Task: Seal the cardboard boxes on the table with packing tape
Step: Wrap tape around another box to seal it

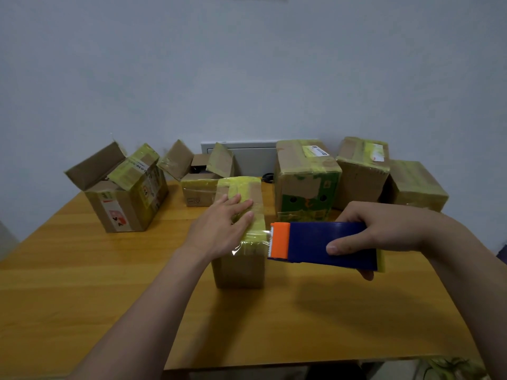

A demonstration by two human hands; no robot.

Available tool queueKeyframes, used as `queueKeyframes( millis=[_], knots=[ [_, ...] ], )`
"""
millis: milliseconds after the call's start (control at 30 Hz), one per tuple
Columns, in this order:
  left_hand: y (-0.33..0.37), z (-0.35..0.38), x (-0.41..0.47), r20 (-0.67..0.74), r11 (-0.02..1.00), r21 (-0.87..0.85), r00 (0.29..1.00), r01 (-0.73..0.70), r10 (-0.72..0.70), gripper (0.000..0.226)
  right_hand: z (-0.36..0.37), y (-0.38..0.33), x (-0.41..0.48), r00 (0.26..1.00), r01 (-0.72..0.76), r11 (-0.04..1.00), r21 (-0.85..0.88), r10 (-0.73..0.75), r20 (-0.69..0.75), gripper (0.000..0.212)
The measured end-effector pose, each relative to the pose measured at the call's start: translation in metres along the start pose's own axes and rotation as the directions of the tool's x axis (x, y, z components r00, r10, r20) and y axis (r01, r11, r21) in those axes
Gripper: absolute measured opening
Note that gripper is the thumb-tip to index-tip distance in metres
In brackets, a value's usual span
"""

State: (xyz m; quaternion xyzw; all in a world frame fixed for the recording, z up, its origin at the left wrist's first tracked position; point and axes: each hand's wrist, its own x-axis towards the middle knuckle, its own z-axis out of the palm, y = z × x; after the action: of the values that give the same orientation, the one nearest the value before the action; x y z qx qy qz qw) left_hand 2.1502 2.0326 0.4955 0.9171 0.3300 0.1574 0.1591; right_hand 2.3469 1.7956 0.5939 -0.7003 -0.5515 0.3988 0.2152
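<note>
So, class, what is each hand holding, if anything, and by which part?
The right hand grips the tape dispenser by its blue body. The left hand holds nothing; it presses flat on the box.

One wide-angle view, worn on the person's head, faces forward and tilts down over the wooden table (pixel 96 283) toward the pale wall (pixel 247 64) at twelve o'clock. It sits near. Both forearms fill the frame from six o'clock, the left hand (pixel 219 229) lies dead centre, and the right hand (pixel 384 229), gripping the tape dispenser (pixel 310 239), is at three o'clock. The row of cardboard boxes (pixel 304 176) spans ten to two o'clock, and the table's near edge crosses at six.
</note>
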Motion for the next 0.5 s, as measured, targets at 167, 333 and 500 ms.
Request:
queueKeyframes(
  millis=[167, 333, 500],
  knots=[
    [0.001, 0.000, 0.002, 0.009, 1.000, 0.005, 1.000, -0.023, 0.023, 0.048, -0.001, 0.001, -0.002, 1.000, -0.003, 1.000, -0.007, 0.003, 0.014, 0.035],
    [0.002, -0.003, 0.003, 0.032, 0.999, 0.004, 0.999, -0.032, 0.032, 0.049, 0.004, -0.011, 0.005, 0.997, -0.076, 0.989, -0.130, 0.073, -0.022, 0.034],
    [0.007, 0.000, 0.003, 0.030, 0.998, 0.032, 0.998, -0.051, 0.050, 0.050, 0.017, -0.020, 0.006, 0.985, -0.123, 0.957, -0.263, 0.085, -0.151, 0.033]
  ],
)
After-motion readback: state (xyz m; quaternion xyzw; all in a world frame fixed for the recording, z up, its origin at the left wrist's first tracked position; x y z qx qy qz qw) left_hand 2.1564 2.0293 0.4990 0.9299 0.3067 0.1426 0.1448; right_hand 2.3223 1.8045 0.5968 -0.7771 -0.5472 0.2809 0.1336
